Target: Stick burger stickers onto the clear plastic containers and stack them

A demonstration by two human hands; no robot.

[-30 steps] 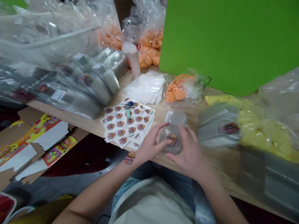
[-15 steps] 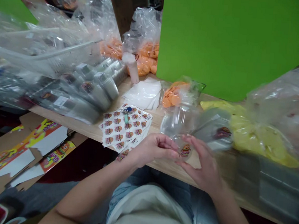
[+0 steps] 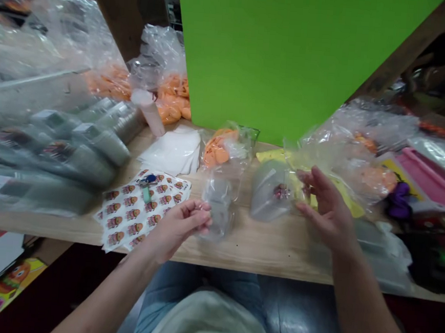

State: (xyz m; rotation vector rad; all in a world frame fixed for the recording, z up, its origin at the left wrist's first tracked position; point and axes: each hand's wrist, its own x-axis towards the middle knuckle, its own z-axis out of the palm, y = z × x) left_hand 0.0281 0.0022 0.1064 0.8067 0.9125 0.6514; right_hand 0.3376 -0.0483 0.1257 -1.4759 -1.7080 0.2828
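Observation:
My left hand (image 3: 191, 220) pinches the edge of a clear plastic cup (image 3: 219, 215) at the near side of the wooden table. My right hand (image 3: 325, 210) is raised at the right, thumb and fingers curved around a clear plastic cup (image 3: 300, 190) that is blurred and hard to see. Just left of those fingers, a stack of nested clear cups (image 3: 268, 203) lies on its side with a burger sticker showing. Sheets of burger stickers (image 3: 130, 208) lie beside my left forearm, a keyring with a blue fob (image 3: 151, 178) on top.
Behind are a bag of orange pieces (image 3: 218, 148), white sheets (image 3: 173, 150) and a pale bottle (image 3: 148, 112). Bagged yellow pieces (image 3: 343, 199) lie right. Stacked clear cups (image 3: 80, 158) crowd the left. A green panel (image 3: 285, 58) stands at the back.
The view has turned right. My hands, earlier together on a clear cup with a burger sticker, are now apart: the right by the nested stack, the left at another clear cup.

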